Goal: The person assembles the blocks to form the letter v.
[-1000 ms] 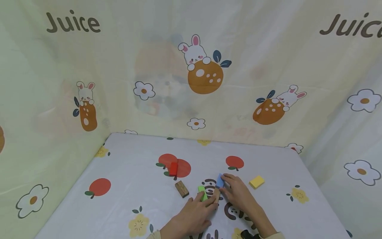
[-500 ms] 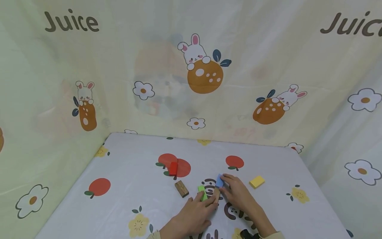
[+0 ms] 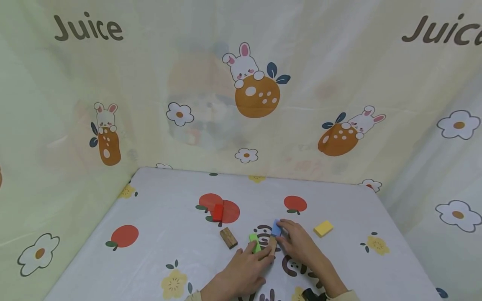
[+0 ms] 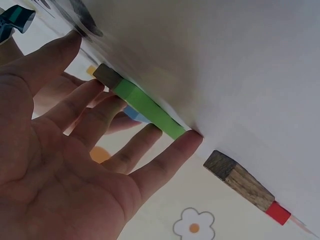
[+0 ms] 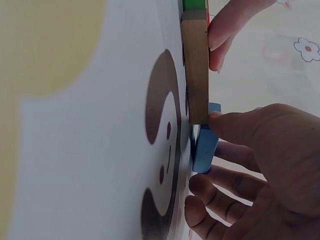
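My right hand (image 3: 304, 247) pinches a blue block (image 3: 276, 228) between thumb and fingers. One end of that block meets a plain wooden block (image 3: 273, 246), and the right thumb lies at this junction in the right wrist view. Left of the wooden block is a green block (image 3: 254, 238), partly covered by the fingers of my left hand (image 3: 242, 269). Those fingers are spread and fairly straight; in the left wrist view their tips touch the green block (image 4: 145, 107) and the wooden block (image 4: 107, 76).
A dark-grained wooden block (image 3: 228, 238) lies left of the green one, with a red block (image 3: 218, 212) farther back on a printed fruit. A yellow block (image 3: 323, 228) lies to the right. Near the front edge is a black object (image 3: 311, 295). Printed curtains (image 3: 211, 138) border the table.
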Action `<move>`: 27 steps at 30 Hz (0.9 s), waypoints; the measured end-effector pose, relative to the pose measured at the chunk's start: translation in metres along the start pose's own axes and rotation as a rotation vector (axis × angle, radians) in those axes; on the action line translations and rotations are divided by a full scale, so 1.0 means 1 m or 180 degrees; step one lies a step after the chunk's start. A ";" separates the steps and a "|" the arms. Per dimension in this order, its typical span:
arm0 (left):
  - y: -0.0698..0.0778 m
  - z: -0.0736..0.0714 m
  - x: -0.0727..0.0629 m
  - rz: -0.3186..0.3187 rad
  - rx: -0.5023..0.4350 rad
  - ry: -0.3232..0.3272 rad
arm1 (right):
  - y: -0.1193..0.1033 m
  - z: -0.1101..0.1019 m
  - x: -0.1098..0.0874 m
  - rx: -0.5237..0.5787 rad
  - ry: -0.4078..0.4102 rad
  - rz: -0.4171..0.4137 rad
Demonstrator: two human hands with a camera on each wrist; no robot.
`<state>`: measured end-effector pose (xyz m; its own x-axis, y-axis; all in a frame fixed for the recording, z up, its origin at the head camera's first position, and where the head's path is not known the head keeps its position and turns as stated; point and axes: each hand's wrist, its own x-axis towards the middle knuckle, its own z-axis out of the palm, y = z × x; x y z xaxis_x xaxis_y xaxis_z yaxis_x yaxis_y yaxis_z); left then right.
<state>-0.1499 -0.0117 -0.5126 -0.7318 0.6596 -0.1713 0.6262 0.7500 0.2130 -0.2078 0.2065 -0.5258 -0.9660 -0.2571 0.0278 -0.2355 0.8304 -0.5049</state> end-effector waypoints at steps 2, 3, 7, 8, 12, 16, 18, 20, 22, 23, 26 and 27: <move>0.000 0.000 0.000 -0.0014 -0.0012 -0.0015 | 0.000 0.000 0.000 -0.0008 -0.0004 -0.0008; 0.000 0.000 0.000 -0.0020 -0.0022 -0.0023 | 0.000 0.000 0.000 -0.0016 -0.0005 -0.0014; 0.001 -0.001 0.001 -0.0039 -0.0042 -0.0032 | -0.001 0.000 -0.001 0.0007 0.0000 -0.0015; 0.000 -0.001 0.001 -0.0038 -0.0037 -0.0027 | -0.001 0.000 0.000 0.0018 0.0001 -0.0015; 0.000 0.000 0.000 -0.0028 -0.0001 -0.0001 | -0.002 0.000 0.000 0.0025 0.0006 -0.0011; -0.001 0.001 -0.001 -0.0005 0.0024 0.0032 | -0.002 0.001 0.001 0.0007 0.0022 -0.0010; -0.001 0.002 -0.001 -0.0001 0.0021 0.0039 | -0.001 0.001 0.002 -0.0012 0.0030 -0.0014; 0.000 0.001 -0.001 -0.0007 0.0013 0.0035 | -0.001 0.002 0.002 -0.0027 0.0038 -0.0014; 0.000 0.000 -0.001 -0.0019 0.0010 0.0021 | 0.000 0.002 0.003 -0.0047 0.0041 -0.0017; 0.000 0.000 -0.001 -0.0023 0.0008 0.0015 | 0.000 0.002 0.003 -0.0053 0.0039 -0.0018; 0.001 -0.002 0.000 -0.0035 0.0006 -0.0002 | 0.000 0.001 0.003 -0.0067 0.0038 -0.0017; 0.001 -0.002 0.000 -0.0040 0.0007 -0.0007 | 0.000 0.001 0.003 -0.0073 0.0034 -0.0013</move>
<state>-0.1496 -0.0108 -0.5102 -0.7390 0.6503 -0.1761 0.6176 0.7583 0.2086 -0.2110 0.2050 -0.5268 -0.9661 -0.2553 0.0392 -0.2418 0.8405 -0.4848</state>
